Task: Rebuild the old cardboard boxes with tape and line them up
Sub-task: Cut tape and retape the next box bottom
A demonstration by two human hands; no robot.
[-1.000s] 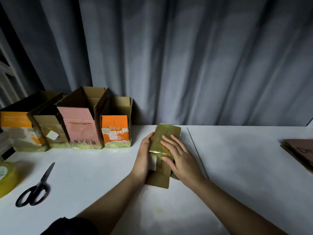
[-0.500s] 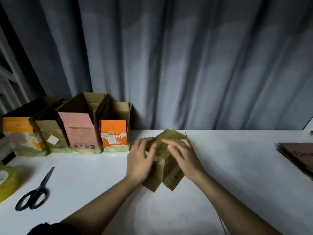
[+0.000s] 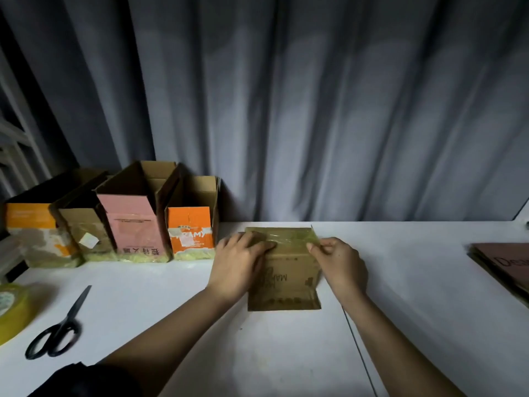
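So the small brown cardboard box with yellowish tape over its far end [image 3: 283, 270] is sitting on the white table [image 3: 415, 282], just right of a row of four open-topped boxes [image 3: 114, 222] lined up against the grey curtain. It looks light and fairly stiff, but it's old corrugated board, so the flaps probably flex and the glossy tape will be slick. Best bet is holding it by the two side walls, not the taped face.

The person's left hand [image 3: 239, 266] lies on the box's left side, fingers fairly straight and pressing across the taped edge. The right hand [image 3: 337, 260] is at the right corner, fingers curled in and pinching the tape end there. Both forearms reach in from below, roughly symmetrical.
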